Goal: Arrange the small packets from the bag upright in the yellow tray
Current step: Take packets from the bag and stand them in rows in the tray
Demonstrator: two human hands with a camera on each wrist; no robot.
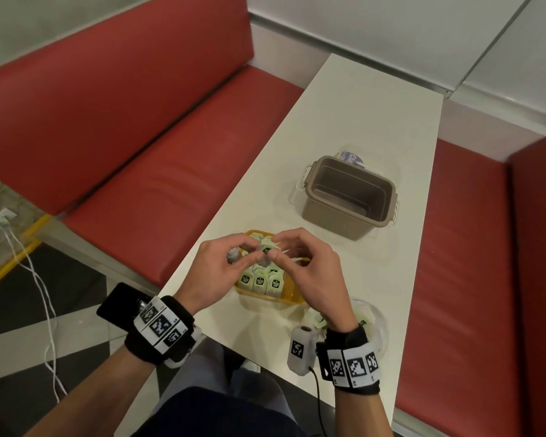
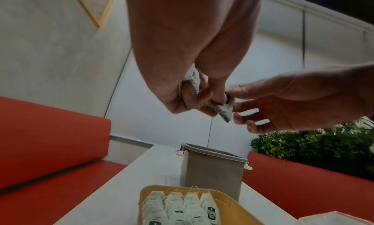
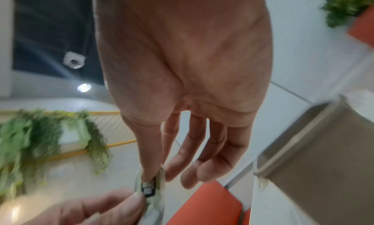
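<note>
Your left hand (image 1: 212, 272) and right hand (image 1: 309, 272) meet at lower centre of the head view, right above the yellow tray (image 1: 267, 297), both pinching one small packet (image 1: 267, 251) btwn thumb and fingertips. In the left wrist view that packet (image 2: 223, 110) sits centre-right, tilted, w/ your left thumb and forefinger on one end and the right hand's (image 2: 283, 103) thumb and fingers on the other. Your left hand (image 2: 192, 60) also has a 2nd packet (image 2: 191, 79) tucked in its curled fingers against the palm. Right wrist view is blurred, but you can see the right hand (image 3: 182, 68) w/ its thumb on the packet's dark label (image 3: 149, 189) at bottom centre, other fingers loosely extended. The tray (image 2: 232, 206) holds a row of packets (image 2: 178, 209) standing upright, labels facing you, at the near end; more sit behind, mostly hidden by your hands. A clear bag (image 1: 371, 320) w/ more packets lies lower right, partly under your right wrist. A brown tub (image 1: 349, 197) stands open beyond the tray, apart from it, on the white table (image 1: 360, 115). Red bench seats (image 1: 139, 137) fill the left of the frame.
</note>
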